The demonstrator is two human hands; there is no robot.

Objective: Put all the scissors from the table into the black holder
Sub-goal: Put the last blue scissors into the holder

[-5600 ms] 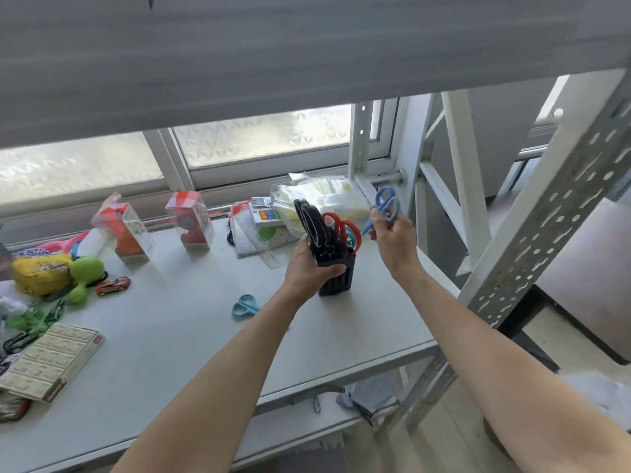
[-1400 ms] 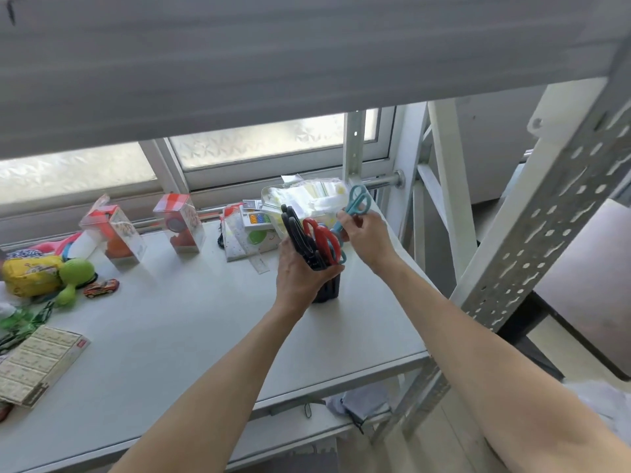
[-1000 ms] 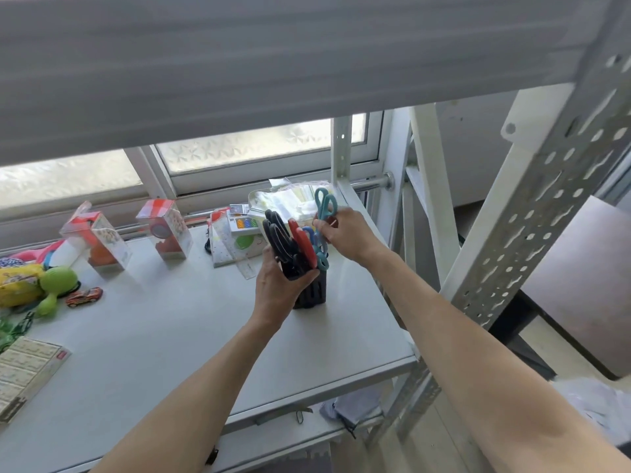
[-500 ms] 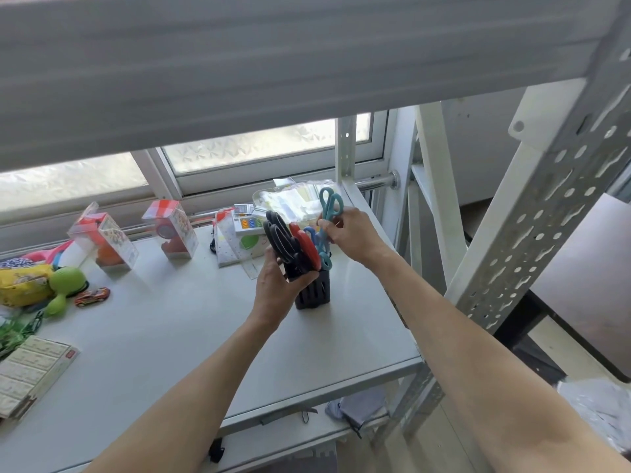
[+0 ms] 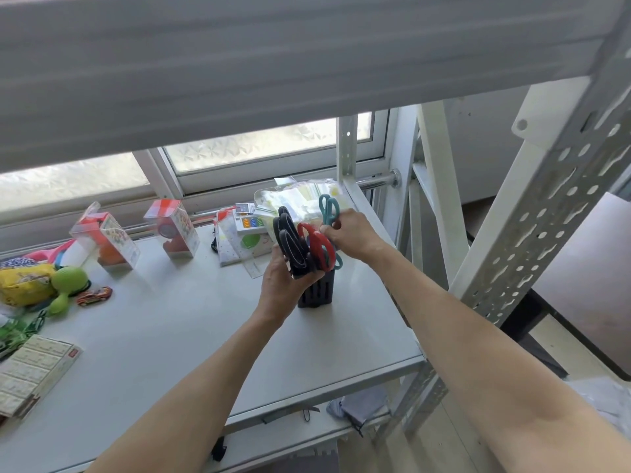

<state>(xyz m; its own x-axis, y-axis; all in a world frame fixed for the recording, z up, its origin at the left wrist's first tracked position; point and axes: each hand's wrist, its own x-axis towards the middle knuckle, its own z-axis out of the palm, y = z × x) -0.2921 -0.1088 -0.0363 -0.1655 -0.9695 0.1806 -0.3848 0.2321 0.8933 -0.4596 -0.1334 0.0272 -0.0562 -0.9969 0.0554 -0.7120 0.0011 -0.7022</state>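
— What's each hand doing?
— The left hand [image 5: 285,281] wraps the slotted black plastic holder [image 5: 316,291] on the smooth grey table [image 5: 164,336]; the right hand [image 5: 353,235] pinches teal-handled scissors [image 5: 328,208] above it.
— The blades?
— Hidden behind fingers (glossy black-handled scissors [image 5: 290,238] and red-handled scissors [image 5: 316,245] crowd the slots).
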